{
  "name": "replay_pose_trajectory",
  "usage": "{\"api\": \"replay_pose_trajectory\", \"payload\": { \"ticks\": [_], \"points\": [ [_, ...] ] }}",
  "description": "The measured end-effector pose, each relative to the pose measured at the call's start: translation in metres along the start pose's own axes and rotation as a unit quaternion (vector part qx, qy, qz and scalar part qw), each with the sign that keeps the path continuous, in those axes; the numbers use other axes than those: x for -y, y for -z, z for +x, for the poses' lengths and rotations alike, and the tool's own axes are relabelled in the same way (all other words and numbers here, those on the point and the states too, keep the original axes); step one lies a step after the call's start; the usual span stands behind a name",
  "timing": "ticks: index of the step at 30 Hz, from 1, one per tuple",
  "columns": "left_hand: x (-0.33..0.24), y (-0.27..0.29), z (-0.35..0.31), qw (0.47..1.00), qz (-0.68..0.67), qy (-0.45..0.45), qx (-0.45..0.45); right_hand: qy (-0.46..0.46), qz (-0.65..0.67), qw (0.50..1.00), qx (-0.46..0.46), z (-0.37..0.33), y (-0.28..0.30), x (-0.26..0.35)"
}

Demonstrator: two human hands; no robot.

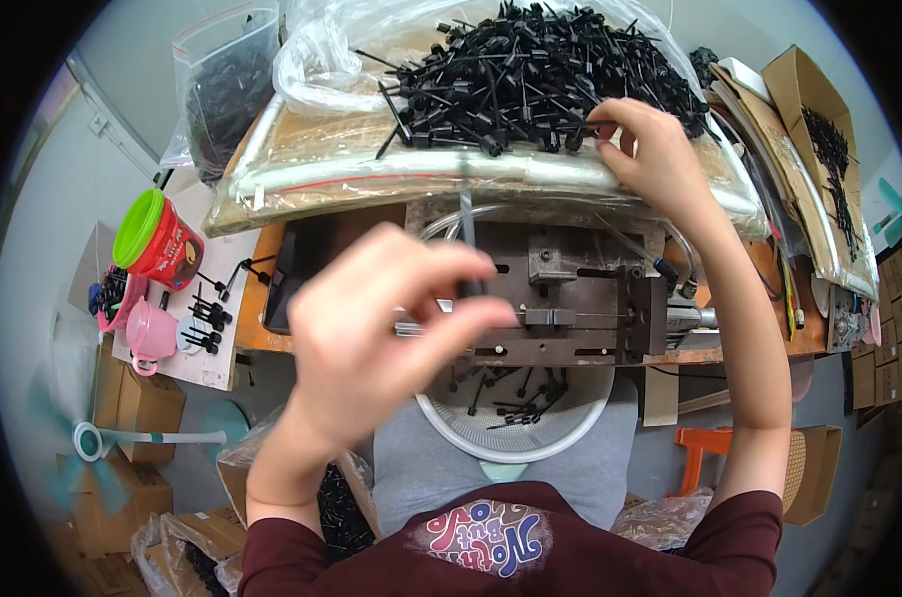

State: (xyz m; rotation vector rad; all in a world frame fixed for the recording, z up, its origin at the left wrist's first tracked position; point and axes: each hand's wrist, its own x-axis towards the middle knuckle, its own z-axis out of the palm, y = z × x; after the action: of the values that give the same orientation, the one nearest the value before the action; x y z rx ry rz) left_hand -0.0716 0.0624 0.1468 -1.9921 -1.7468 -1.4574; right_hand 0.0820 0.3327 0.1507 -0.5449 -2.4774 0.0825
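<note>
My right hand [655, 149] reaches up to the near edge of a big heap of black stemmed pieces [530, 85], thumb and forefinger drawn close together at one thin stem; I cannot tell whether they pinch it or only touch it. The heap lies on a plastic-wrapped cardboard tray [321, 174] raised ahead of me. My left hand [371, 318] is blurred, fingers half curled and the thumb stretched forward, with a gap between them; something dark shows in that gap, but I cannot tell whether I have hold of it. Just beyond those fingertips, a small metal block [550, 318] sits on a dark machine plate [520, 345]. Below the plate, more black pieces lie in a white basket [510, 456] at my lap. Off to my left stand a red bucket [177, 259] and a pink cup [152, 331].
</note>
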Motion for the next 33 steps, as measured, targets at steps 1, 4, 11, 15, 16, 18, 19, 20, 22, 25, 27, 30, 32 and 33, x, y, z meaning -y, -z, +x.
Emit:
{"api": "replay_pose_trajectory", "payload": {
  "ticks": [1, 4, 11, 15, 16, 18, 19, 20, 22, 25, 27, 30, 32, 33],
  "points": [
    [-0.007, -0.007, -0.011, 0.999, -0.031, 0.018, 0.024, -0.016, 0.028, 0.999, -0.007, -0.002, 0.001, 0.006],
    [-0.014, -0.025, -0.038, 0.996, -0.051, 0.038, 0.057, 0.036, 0.019, 0.997, -0.063, -0.002, 0.005, 0.018],
    [-0.013, -0.077, -0.069, 0.996, -0.004, 0.032, 0.086, 0.182, -0.106, 0.974, -0.087, 0.005, -0.002, 0.026],
    [-0.01, -0.097, -0.075, 0.995, 0.034, 0.005, 0.097, 0.157, -0.123, 0.98, -0.011, 0.011, -0.007, 0.025],
    [-0.011, -0.099, -0.073, 0.994, 0.046, -0.002, 0.101, 0.123, -0.068, 0.99, 0.001, 0.012, -0.007, 0.022],
    [-0.012, -0.103, -0.072, 0.992, 0.065, -0.009, 0.108, 0.121, 0.005, 0.993, 0.004, 0.014, -0.008, 0.009],
    [-0.013, -0.103, -0.071, 0.991, 0.072, -0.008, 0.116, 0.093, 0.044, 0.995, -0.002, 0.01, -0.007, 0.005],
    [-0.012, -0.102, -0.071, 0.989, 0.081, -0.005, 0.121, 0.077, 0.044, 0.996, -0.001, 0.009, -0.004, 0.006],
    [-0.009, -0.103, -0.068, 0.987, 0.099, -0.006, 0.128, 0.024, 0.0, 1.0, 0.014, 0.004, 0.003, 0.013],
    [-0.007, -0.102, -0.066, 0.985, 0.093, 0.001, 0.148, 0.016, 0.018, 0.999, 0.027, -0.003, 0.008, 0.001],
    [-0.008, -0.102, -0.064, 0.983, 0.093, 0.007, 0.158, -0.002, 0.049, 0.999, 0.019, -0.005, 0.012, -0.005],
    [-0.01, -0.1, -0.063, 0.982, 0.095, 0.012, 0.163, -0.028, 0.094, 0.995, 0.013, -0.011, 0.018, 0.003],
    [-0.009, -0.099, -0.063, 0.982, 0.099, 0.012, 0.163, -0.094, 0.211, 0.973, 0.006, -0.015, 0.021, -0.002],
    [-0.009, -0.1, -0.063, 0.981, 0.102, 0.01, 0.163, -0.127, 0.267, 0.955, 0.003, -0.017, 0.024, -0.005]
  ]
}}
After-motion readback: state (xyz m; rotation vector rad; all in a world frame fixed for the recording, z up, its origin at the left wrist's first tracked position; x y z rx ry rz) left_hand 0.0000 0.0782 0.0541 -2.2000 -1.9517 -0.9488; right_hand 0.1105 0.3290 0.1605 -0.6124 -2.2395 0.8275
